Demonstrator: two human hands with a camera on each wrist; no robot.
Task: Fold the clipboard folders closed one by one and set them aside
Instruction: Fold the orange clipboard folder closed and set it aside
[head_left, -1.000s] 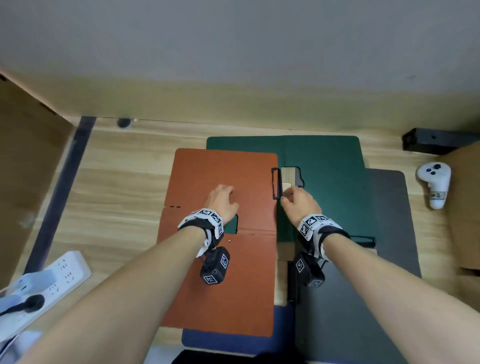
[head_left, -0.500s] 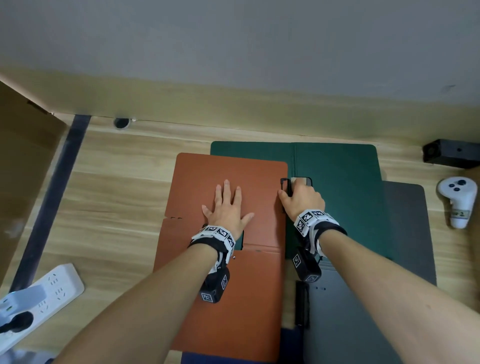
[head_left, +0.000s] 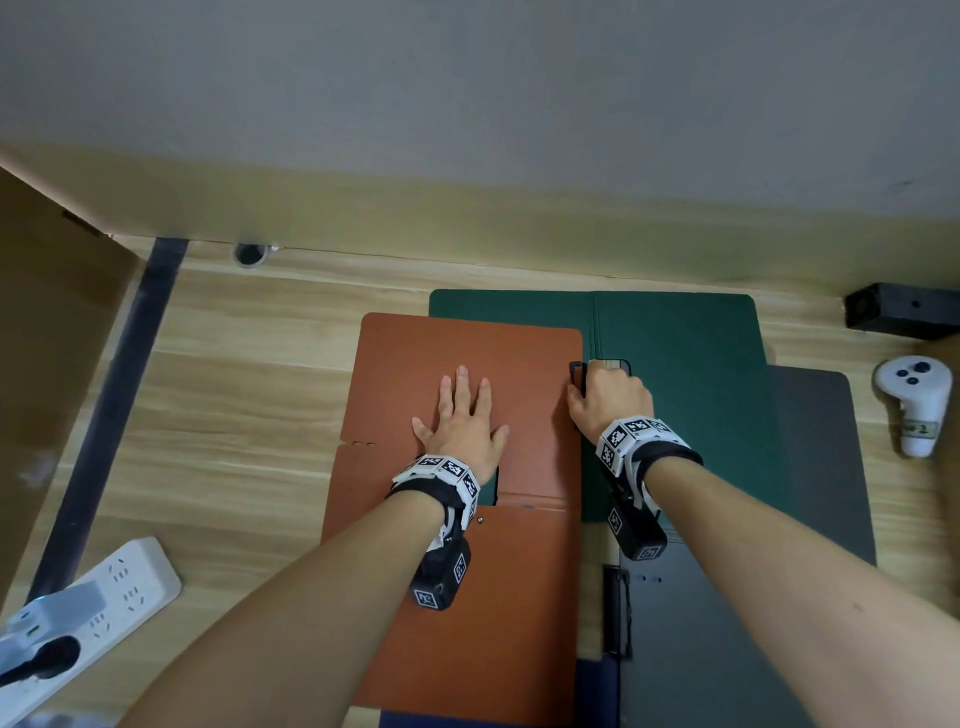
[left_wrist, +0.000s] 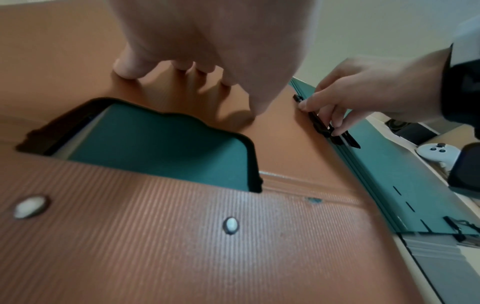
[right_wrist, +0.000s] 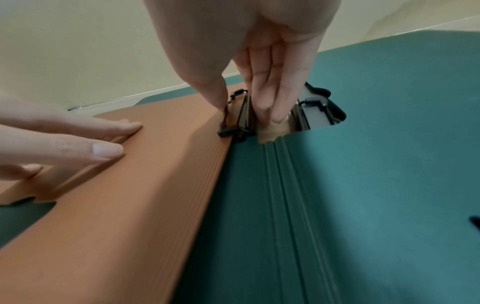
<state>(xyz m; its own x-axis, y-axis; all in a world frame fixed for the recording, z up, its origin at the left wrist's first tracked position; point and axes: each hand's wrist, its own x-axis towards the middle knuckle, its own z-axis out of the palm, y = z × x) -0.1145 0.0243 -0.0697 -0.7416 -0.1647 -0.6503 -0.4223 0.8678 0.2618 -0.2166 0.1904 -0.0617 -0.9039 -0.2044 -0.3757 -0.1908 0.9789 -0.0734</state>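
An orange clipboard folder (head_left: 519, 597) (left_wrist: 182, 257) (right_wrist: 130, 205) lies on top of an open green folder (head_left: 691, 389) (right_wrist: 363, 185). My left hand (head_left: 462, 410) (left_wrist: 207, 51) presses flat on the orange folder's far half, fingers spread and straight. At that half's right edge my right hand (head_left: 605, 397) (right_wrist: 249, 111) pinches the black clip (head_left: 576, 375) (left_wrist: 322, 125) (right_wrist: 235, 125) between thumb and fingers. Green shows through a cut-out in the orange cover (left_wrist: 161, 148).
A dark grey folder (head_left: 727, 649) lies under the green one at the right, and a blue one (head_left: 467, 719) peeks out at the near edge. A white controller (head_left: 917, 405) and a black block (head_left: 898, 312) sit far right. A power strip (head_left: 104, 587) and cardboard (head_left: 47, 364) are left.
My left hand has uncurled and now lies flat and spread on the orange cover. The right hand has closed further over the black clip at the cover's edge.
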